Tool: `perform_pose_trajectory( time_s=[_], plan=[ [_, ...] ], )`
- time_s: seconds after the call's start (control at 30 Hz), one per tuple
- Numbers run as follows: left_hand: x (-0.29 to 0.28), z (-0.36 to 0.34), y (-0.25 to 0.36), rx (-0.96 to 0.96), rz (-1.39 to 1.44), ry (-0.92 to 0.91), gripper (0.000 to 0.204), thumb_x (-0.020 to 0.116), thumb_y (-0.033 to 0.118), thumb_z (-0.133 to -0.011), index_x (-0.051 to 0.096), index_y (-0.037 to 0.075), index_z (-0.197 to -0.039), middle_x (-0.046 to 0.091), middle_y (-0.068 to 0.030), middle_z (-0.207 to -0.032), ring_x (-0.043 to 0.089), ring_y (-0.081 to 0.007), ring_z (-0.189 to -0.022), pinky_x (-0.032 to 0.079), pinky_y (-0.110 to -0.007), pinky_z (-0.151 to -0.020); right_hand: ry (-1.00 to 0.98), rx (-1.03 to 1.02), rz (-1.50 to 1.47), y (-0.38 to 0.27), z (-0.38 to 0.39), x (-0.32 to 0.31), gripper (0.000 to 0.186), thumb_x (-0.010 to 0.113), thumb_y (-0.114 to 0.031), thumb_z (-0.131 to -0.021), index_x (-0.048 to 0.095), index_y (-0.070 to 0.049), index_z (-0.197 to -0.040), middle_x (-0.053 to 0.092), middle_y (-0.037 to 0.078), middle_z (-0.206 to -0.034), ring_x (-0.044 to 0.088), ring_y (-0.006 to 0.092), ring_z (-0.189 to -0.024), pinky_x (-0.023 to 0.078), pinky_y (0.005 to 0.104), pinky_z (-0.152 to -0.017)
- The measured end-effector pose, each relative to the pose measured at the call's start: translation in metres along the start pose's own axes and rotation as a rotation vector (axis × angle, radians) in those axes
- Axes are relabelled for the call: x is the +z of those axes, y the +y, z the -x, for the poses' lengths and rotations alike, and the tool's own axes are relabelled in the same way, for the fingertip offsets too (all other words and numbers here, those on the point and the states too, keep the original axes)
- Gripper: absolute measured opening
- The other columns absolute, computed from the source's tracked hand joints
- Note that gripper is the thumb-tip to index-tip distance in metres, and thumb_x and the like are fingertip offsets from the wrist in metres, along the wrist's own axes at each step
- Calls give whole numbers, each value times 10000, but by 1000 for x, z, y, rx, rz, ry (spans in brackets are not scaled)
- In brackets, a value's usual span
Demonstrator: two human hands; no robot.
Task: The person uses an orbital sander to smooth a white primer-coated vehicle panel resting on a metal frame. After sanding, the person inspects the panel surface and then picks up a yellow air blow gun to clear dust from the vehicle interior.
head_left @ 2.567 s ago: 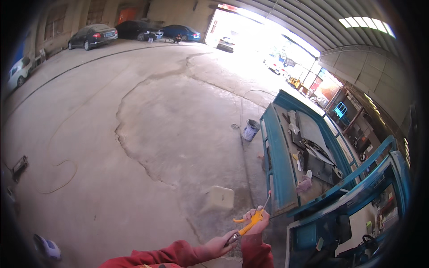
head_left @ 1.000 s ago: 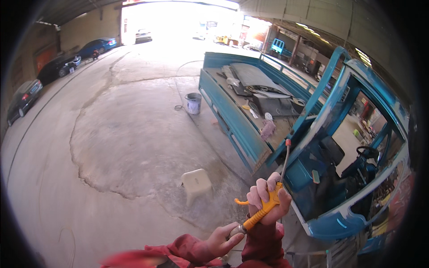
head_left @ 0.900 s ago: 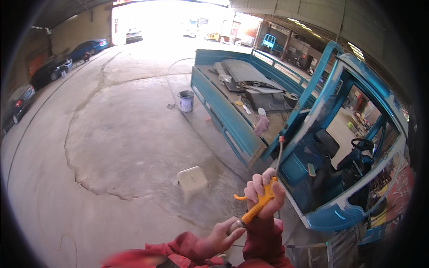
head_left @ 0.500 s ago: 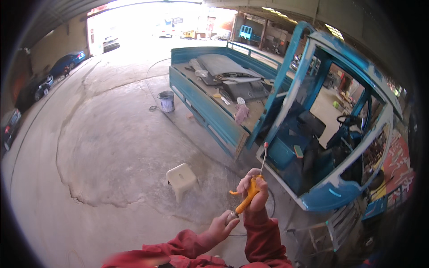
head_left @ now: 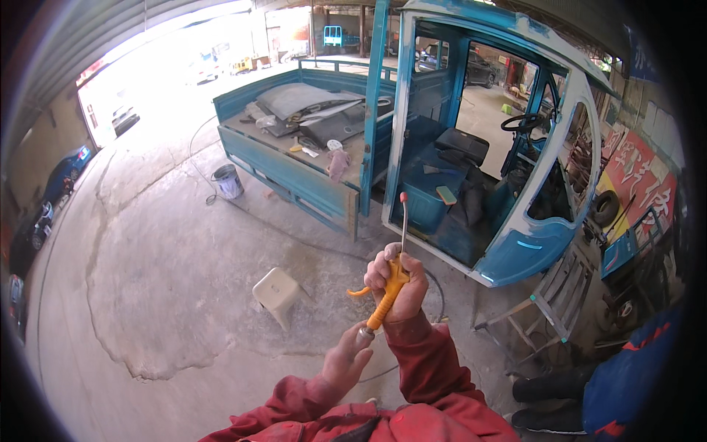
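My right hand (head_left: 406, 292) is wrapped round an orange air blow gun (head_left: 382, 303), held upright in front of me. Its thin metal nozzle tube points up and ends in a red tip, and an orange hook sticks out to the left. At the lower end of the grip, the fingers of my left hand (head_left: 343, 362) close about a metal hose fitting (head_left: 364, 337). Beyond the nozzle tip stands a three-wheeled truck with a blue cab (head_left: 501, 258), patched with white filler. The doorway shows a seat, a steering wheel and a green-and-orange block (head_left: 446, 195).
Sheet scraps and a pinkish cloth (head_left: 339, 165) lie in the truck bed (head_left: 280, 165). A beige stool (head_left: 276, 289) and a bucket (head_left: 228, 182) stand on the concrete at left. A metal rack (head_left: 541, 302) leans at right, near a person in blue (head_left: 626, 383). A hose crosses the floor.
My view has turned right, so truck and stool shift left in the picture. A person in blue has come into sight at lower right. Both hands still hold the blow gun and fitting.
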State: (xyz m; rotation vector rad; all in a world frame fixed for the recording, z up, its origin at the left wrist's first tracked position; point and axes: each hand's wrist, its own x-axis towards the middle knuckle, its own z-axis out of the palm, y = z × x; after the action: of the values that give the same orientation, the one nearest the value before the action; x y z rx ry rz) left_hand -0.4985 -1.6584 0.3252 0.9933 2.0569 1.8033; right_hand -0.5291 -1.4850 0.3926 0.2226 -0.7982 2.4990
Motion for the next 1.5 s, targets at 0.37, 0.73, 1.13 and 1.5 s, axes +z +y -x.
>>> perform_pose_trajectory(
  time_s=[0.37, 0.73, 1.13, 1.5],
  plan=[
    [13, 4, 58, 103, 94, 34, 157, 514, 182, -908, 570, 36, -892, 469, 18, -621, 447, -70, -556, 382, -258, -509, -177, -40, 85, -80, -2, 70, 172, 492, -113, -733, 526, -41, -884, 507, 81, -781, 503, 187, -705, 427, 300, -697],
    [11, 35, 82, 109, 516, -143, 228, 518, 248, -973, 577, 29, -985, 483, 30, -686, 429, -55, -597, 366, -241, -539, -655, 98, -223, -86, 15, 106, 76, 502, -85, -853, 453, -60, -800, 491, 64, -663, 419, 146, -525, 365, 286, -531],
    [9, 34, 34, 234, 282, 52, 312, 650, 188, -916, 558, 44, -1177, 612, -111, -822, 563, -167, -697, 481, -317, -667, -655, 16, -130, -45, 24, 103, 148, 540, -105, -869, 426, -56, -789, 459, 53, -677, 390, 123, -510, 353, 252, -507],
    [33, 39, -45, -167, 99, 166, 252, 567, 252, -948, 520, 54, -1097, 601, -224, -927, 592, -455, -923, 482, -439, -752, -265, 97, 503, 54, 67, -15, 442, 526, -255, -931, 477, 31, -1265, 616, 145, -1073, 600, 219, -982, 467, 374, -929]
  ],
)
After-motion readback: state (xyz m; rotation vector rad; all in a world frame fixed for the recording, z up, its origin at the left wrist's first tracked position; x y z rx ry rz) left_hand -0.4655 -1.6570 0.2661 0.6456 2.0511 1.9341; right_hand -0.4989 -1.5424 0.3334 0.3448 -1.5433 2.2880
